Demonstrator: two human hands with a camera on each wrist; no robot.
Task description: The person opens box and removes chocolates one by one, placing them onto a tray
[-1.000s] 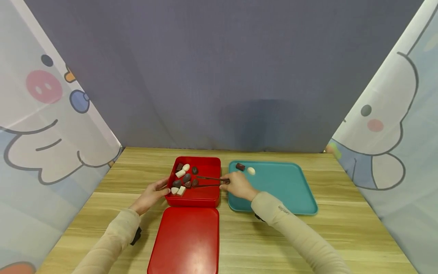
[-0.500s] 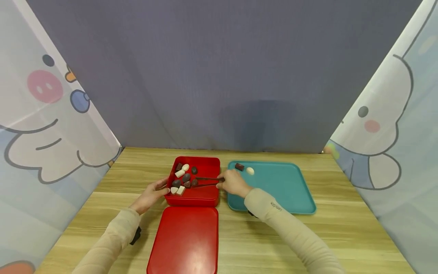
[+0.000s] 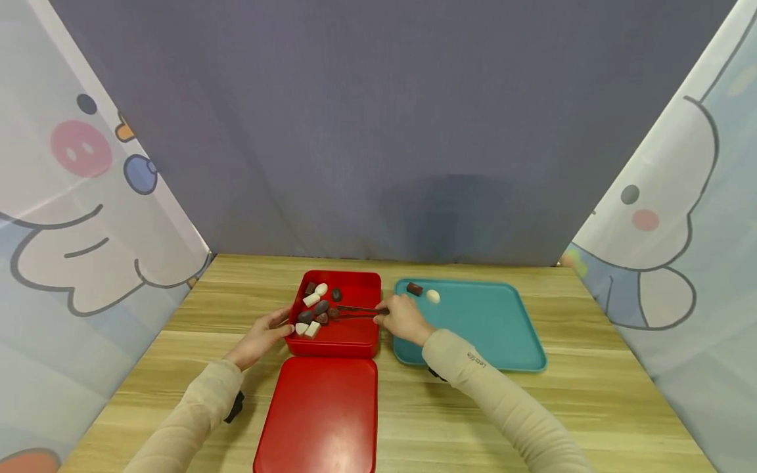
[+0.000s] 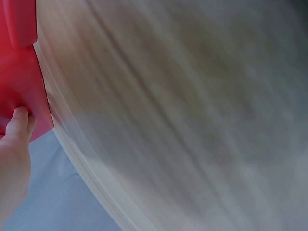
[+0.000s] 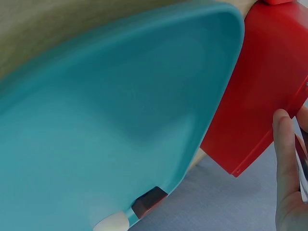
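Observation:
My right hand (image 3: pixel 405 318) holds dark, slim tongs (image 3: pixel 359 309) over the right wall of a red box (image 3: pixel 355 345). The tong tips lie close beside a round brown chocolate (image 3: pixel 334 313); whether they pinch it I cannot tell. Several dark and white chocolates (image 3: pixel 313 330) are spread over the left half of the box. My left hand (image 3: pixel 264 336) rests against the box's left wall with extended fingers. One finger (image 4: pixel 18 122) presses the red outer side in the left wrist view. In the right wrist view, my right fingers (image 5: pixel 285 149) are near the box wall.
Right of the box lies a teal tray (image 3: pixel 479 328), with a dark brown chocolate (image 3: pixel 414 288) and a white oval one (image 3: pixel 434 296) at its far left corner. A red lid (image 3: pixel 322 414) lies in front of the box on the wooden table (image 3: pixel 532 420).
My right hand has shifted slightly left with the tongs, and the tong arms have drawn closer together at the brown chocolate. The left hand stays in place.

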